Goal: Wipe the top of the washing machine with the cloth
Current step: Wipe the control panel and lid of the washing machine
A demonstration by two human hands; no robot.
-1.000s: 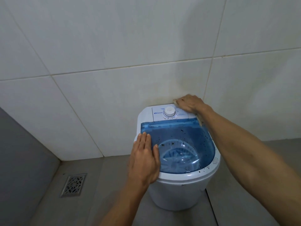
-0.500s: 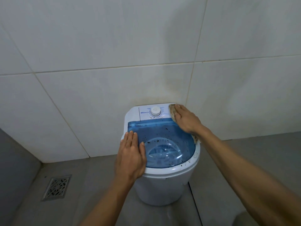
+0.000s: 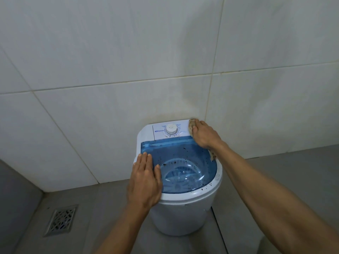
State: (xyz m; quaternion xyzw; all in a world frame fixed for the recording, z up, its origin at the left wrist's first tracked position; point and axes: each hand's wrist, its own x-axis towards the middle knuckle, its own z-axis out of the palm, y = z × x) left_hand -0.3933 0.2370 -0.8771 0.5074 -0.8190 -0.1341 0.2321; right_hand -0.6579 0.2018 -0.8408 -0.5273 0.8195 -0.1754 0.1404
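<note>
A small white washing machine (image 3: 183, 215) stands on the floor against the tiled wall. Its see-through blue lid (image 3: 176, 153) is speckled with dark spots, and a white dial (image 3: 171, 128) sits on the back panel. My right hand (image 3: 204, 133) presses a tan cloth (image 3: 191, 125) flat on the back right corner of the top, beside the dial; a bit of cloth also shows under my wrist. My left hand (image 3: 145, 182) lies flat, fingers together, on the left rim and lid edge.
White wall tiles (image 3: 110, 70) rise right behind the machine. A metal floor drain (image 3: 61, 219) lies in the grey floor at the lower left. Grey floor (image 3: 275, 162) stretches to the right of the machine.
My right hand with the cloth slid forward along the right side of the top, then back to the back right corner. My left hand stayed put on the left rim.
</note>
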